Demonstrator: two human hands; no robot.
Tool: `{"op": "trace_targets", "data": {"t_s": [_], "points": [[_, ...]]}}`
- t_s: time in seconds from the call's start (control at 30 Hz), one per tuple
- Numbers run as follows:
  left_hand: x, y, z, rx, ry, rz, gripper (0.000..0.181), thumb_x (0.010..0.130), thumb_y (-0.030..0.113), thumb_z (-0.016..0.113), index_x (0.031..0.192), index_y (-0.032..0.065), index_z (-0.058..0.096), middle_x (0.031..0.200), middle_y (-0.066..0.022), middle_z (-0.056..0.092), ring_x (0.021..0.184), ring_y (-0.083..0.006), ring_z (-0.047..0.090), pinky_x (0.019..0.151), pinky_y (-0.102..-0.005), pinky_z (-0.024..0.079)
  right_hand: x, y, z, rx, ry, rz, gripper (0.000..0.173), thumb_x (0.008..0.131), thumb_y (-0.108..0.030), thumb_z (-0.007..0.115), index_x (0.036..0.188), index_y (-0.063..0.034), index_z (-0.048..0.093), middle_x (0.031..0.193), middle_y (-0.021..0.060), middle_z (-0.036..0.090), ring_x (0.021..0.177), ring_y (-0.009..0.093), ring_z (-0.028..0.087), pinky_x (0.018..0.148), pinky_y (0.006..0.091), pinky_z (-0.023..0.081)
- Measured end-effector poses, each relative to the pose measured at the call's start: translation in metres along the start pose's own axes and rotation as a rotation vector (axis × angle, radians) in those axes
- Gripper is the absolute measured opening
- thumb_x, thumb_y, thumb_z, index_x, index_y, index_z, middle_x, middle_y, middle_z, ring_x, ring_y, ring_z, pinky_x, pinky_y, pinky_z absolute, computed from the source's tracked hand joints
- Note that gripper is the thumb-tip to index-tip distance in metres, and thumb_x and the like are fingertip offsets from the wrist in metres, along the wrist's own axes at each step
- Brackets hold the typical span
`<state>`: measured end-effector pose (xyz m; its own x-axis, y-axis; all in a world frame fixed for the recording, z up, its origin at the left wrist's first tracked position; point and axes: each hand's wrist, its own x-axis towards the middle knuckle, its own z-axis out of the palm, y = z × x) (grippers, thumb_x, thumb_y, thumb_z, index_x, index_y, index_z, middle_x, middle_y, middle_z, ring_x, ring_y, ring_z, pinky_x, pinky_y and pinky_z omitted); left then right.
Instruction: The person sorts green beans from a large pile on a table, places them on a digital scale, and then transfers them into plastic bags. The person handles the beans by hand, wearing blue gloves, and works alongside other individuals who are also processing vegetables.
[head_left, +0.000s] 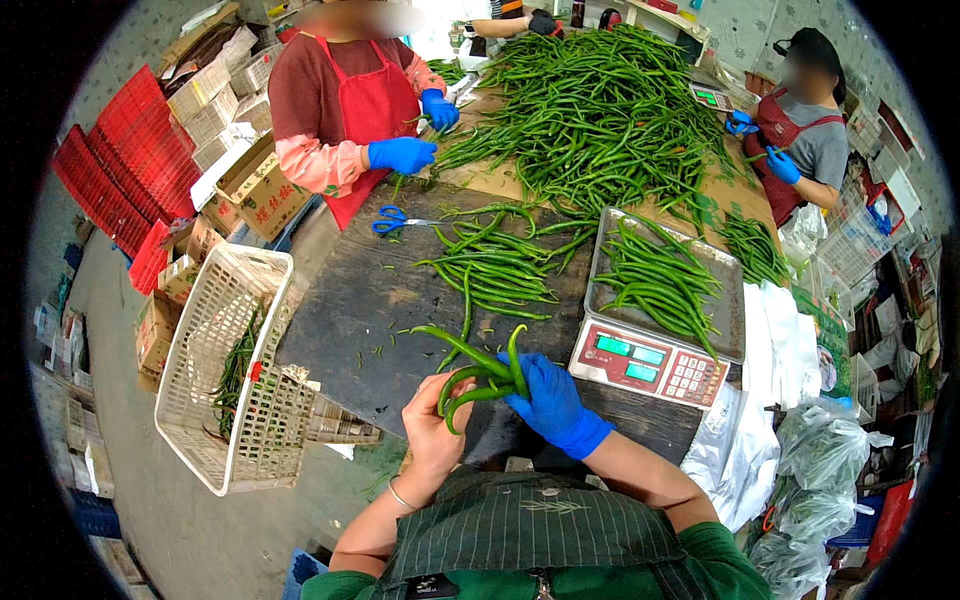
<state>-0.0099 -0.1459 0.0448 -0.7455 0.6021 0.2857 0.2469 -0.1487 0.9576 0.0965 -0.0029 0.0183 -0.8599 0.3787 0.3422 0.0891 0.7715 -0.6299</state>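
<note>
My right hand (553, 409), in a blue glove, is closed around several long green chili peppers (484, 367) above the near edge of the dark table (337, 315). My bare left hand (435, 424) is up against the curved ends of those peppers on the left; whether its fingers grip one is hidden. Just beyond lies a loose pile of green chilies (495, 262). To the right, a digital scale (649, 364) carries more chilies (660, 277) on its metal pan (731, 330).
Blue-handled scissors (397, 221) lie at the table's left. A white plastic crate (277, 420) with some chilies stands left. A large chili heap (607, 120) covers the far end. Co-workers in blue gloves (401, 155) stand across and at right. White bags (750, 427) hang at right.
</note>
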Motion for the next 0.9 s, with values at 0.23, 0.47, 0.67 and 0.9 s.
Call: {"op": "trace_targets", "data": {"t_s": [0.23,0.47,0.67,0.9], "points": [[0.013,0.003,-0.008,-0.03,0.134,0.011,0.014,0.082,0.0,0.062,0.096,-0.0021,0.063,0.086,-0.0058,0.061,0.078,-0.012,0.057,0.072,-0.0233,0.045,-0.002,0.001,-0.001,0.101,-0.057,-0.011,0.054,0.074,-0.021,0.066,0.121,-0.0044,0.046,0.098,0.0184,0.052,0.088,0.037,0.053,0.074,0.044,0.045],[0.038,0.038,-0.047,0.028,0.225,0.052,0.005,0.081,0.001,0.064,0.086,0.0001,0.064,0.078,-0.001,0.058,0.066,-0.0048,0.052,0.058,-0.0177,0.041,0.005,-0.016,-0.028,-0.125,-0.185,-0.135,0.051,0.075,-0.024,0.065,0.122,-0.013,0.047,0.093,0.0136,0.054,0.08,0.034,0.056,0.067,0.0418,0.048],[0.043,0.048,-0.03,0.276,-0.186,-0.121,0.018,0.077,0.001,0.066,0.095,-0.0011,0.065,0.078,-0.0026,0.061,0.063,-0.0067,0.051,0.058,-0.0204,0.043,0.012,-0.026,-0.036,-0.263,-0.278,-0.205,0.051,0.072,-0.02,0.066,0.12,-0.0165,0.052,0.09,0.0092,0.056,0.076,0.029,0.057,0.064,0.0398,0.046],[0.041,0.036,-0.022,-0.067,-0.236,-0.324,0.015,0.082,0.001,0.063,0.096,-0.0014,0.065,0.079,-0.0018,0.065,0.063,-0.0026,0.052,0.055,-0.0179,0.043,0.011,-0.027,-0.044,-0.393,-0.252,-0.249,0.043,0.074,-0.021,0.063,0.116,-0.0185,0.055,0.088,0.0057,0.057,0.073,0.026,0.058,0.062,0.0366,0.046]]}}
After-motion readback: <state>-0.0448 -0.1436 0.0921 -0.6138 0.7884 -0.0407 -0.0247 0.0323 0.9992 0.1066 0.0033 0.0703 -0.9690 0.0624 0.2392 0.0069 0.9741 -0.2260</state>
